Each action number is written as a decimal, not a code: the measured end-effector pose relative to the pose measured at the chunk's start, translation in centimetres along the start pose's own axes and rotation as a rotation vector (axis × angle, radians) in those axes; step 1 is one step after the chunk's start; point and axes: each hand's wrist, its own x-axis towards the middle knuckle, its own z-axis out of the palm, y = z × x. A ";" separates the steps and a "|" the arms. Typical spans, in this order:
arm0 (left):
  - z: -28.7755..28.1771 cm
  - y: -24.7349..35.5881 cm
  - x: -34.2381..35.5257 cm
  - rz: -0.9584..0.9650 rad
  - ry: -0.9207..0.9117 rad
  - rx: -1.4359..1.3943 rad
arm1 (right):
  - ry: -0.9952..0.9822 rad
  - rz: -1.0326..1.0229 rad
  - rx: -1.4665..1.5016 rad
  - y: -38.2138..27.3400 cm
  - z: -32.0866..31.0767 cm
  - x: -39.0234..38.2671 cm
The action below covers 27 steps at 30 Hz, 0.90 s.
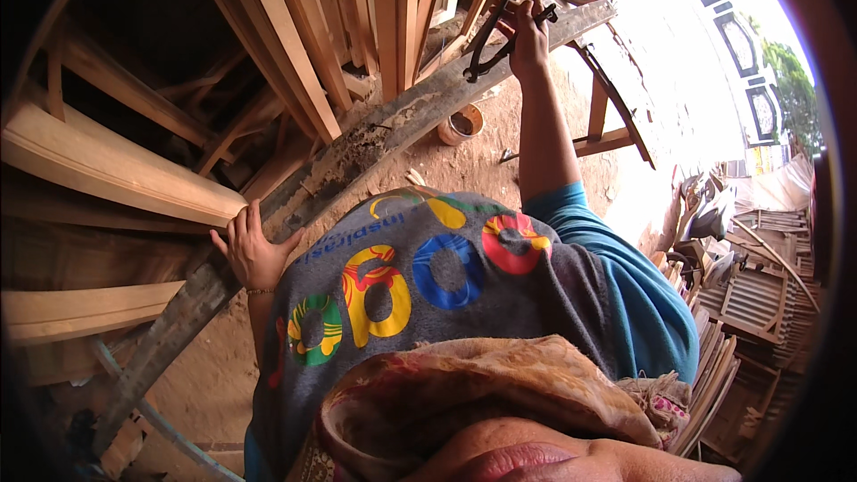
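My right hand (528,29), arm stretched far forward, is wrapped round a black metal tool (487,46) with a bent, angular frame. I cannot make out its exact kind. The tool is above the far part of a long, worn, grey beam (379,129), which runs slantwise in front of me. On the left, my left hand (254,248) lies with its fingers spread on the beam's edge. Its fingertips are beside the end of a pale curved wooden piece (125,165). Nothing shows in its grip.
Long planks (286,36) lean upright beyond the beam. A small round tub (461,125) stands on the dirt floor next to it. Another pale board (94,312) lies at the left. Right of my right arm is a wooden stand (600,116); stacked wood (714,375) fills the lower right.
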 end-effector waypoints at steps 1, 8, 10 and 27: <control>0.0 -0.1 0.0 0.003 0.006 0.000 | -0.003 0.009 -0.045 0.0 0.0 0.2; -0.1 -0.2 0.1 0.013 -0.006 0.010 | -0.010 -0.028 -0.037 0.5 -0.4 -0.1; -0.2 -0.1 0.1 0.015 0.003 0.009 | -0.035 -0.040 -0.006 0.6 -0.6 -0.2; 0.3 -0.5 0.4 0.033 -0.013 0.031 | -0.071 -0.142 -0.174 0.2 -0.2 -2.4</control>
